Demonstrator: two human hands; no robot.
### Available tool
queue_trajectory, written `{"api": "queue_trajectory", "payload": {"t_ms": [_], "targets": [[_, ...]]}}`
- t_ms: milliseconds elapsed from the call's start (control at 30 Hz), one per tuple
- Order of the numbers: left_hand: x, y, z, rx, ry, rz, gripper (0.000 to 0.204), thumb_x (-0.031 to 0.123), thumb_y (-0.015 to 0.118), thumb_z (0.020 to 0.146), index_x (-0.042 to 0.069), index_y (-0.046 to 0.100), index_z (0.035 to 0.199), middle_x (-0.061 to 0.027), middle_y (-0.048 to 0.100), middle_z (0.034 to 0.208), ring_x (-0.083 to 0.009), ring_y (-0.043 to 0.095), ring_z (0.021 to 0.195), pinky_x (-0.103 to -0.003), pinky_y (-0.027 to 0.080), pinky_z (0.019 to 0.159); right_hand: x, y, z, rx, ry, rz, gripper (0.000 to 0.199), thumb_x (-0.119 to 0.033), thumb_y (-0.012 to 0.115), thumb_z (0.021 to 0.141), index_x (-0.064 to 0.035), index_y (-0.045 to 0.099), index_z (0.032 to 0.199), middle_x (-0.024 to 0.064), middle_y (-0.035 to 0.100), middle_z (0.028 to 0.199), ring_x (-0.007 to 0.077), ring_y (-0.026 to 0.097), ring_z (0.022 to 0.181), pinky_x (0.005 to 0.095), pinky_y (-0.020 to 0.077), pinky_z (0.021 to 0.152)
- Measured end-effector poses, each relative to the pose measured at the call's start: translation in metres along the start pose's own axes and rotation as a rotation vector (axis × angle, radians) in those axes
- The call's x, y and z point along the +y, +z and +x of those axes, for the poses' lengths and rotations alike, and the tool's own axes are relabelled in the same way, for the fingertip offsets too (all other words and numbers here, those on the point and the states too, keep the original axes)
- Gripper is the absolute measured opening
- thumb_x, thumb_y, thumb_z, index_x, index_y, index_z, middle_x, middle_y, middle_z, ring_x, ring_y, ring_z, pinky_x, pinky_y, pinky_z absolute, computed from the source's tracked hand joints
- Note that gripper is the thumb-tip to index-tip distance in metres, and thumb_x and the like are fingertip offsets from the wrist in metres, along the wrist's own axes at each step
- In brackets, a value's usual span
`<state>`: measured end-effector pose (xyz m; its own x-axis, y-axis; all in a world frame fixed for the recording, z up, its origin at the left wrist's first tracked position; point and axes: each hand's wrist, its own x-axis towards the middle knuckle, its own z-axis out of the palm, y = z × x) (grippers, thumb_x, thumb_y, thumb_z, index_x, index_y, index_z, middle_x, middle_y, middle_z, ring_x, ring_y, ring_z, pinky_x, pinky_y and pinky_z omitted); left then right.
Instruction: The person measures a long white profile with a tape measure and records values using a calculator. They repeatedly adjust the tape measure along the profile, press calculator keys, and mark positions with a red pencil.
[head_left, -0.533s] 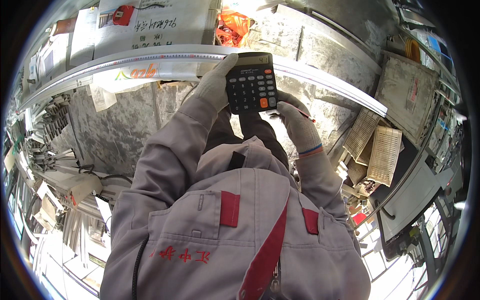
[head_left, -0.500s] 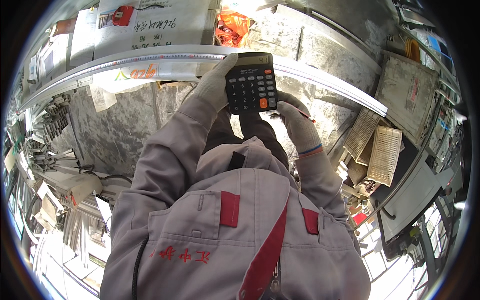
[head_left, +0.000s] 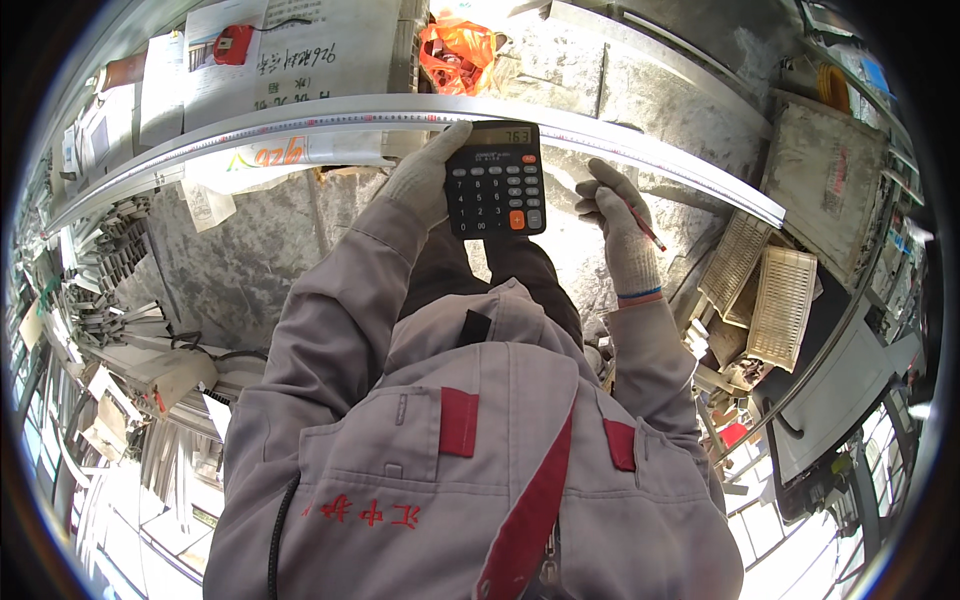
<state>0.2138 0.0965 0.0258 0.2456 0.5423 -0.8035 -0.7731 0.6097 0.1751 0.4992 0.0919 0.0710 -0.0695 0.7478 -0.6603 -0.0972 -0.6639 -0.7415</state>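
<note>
One black calculator (head_left: pixel 503 163) sits in our gloved left hand (head_left: pixel 424 180), on our side of the long pale rail (head_left: pixel 690 172); its top end overlaps the rail's near edge in view, though we cannot tell whether they touch. The left hand closes along the calculator's left side, thumb up beside the display. We judge the calculator light and stiff, with a smooth case that may slide a little and a display that would take a knock badly. The side edges look our best hold, below the display and clear of the keys. Our right hand (head_left: pixel 618 215), also on our side of the rail and apart from it, holds a slim red pencil (head_left: pixel 645 228), fingers loosely curled; the pencil looks light and easily snapped.
</note>
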Motion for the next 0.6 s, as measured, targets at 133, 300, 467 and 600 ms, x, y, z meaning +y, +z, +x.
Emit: {"api": "queue_trajectory", "payload": {"t_ms": [133,300,467,600], "targets": [[-0.008,-0.005,0.009,0.036,0.004,0.010,0.033,0.023,0.066,0.104,-0.001,0.065,0.126,-0.0110,0.075,0.106,-0.0216,0.077,0.085,-0.038,0.067,0.075,-0.009,-0.017,0.022,0.015,-0.146,-0.266,0.041,-0.019,0.057,0.104,-0.0001,0.064,0.140,0.0079,0.070,0.115,0.0120,0.064,0.096,0.0287,0.0533,0.089],[-0.015,-0.010,0.014,0.008,-0.026,0.033,0.040,0.021,0.067,0.103,0.001,0.058,0.136,-0.0137,0.072,0.116,-0.0228,0.076,0.095,-0.038,0.067,0.081,-0.014,-0.032,0.052,0.035,-0.139,-0.387,0.034,-0.024,0.061,0.103,-0.0024,0.073,0.126,0.0062,0.074,0.095,0.0099,0.063,0.081,0.0277,0.0541,0.075],[-0.021,-0.005,0.021,0.064,0.020,0.080,0.037,0.018,0.067,0.103,0.002,0.060,0.136,-0.0125,0.071,0.120,-0.0224,0.075,0.097,-0.038,0.066,0.084,-0.001,-0.037,0.078,0.045,-0.099,-0.334,0.024,-0.017,0.063,0.100,-0.0018,0.073,0.115,0.0060,0.074,0.092,0.0087,0.064,0.075,0.0258,0.0549,0.070],[-0.023,0.004,0.024,0.060,0.085,0.122,0.038,0.014,0.067,0.103,0.006,0.058,0.139,-0.0090,0.069,0.122,-0.0198,0.073,0.101,-0.036,0.065,0.086,0.008,-0.042,0.093,0.020,-0.145,-0.412,0.023,-0.015,0.065,0.099,-0.0014,0.072,0.117,0.0075,0.074,0.096,0.0109,0.067,0.080,0.0274,0.0574,0.073]]}}
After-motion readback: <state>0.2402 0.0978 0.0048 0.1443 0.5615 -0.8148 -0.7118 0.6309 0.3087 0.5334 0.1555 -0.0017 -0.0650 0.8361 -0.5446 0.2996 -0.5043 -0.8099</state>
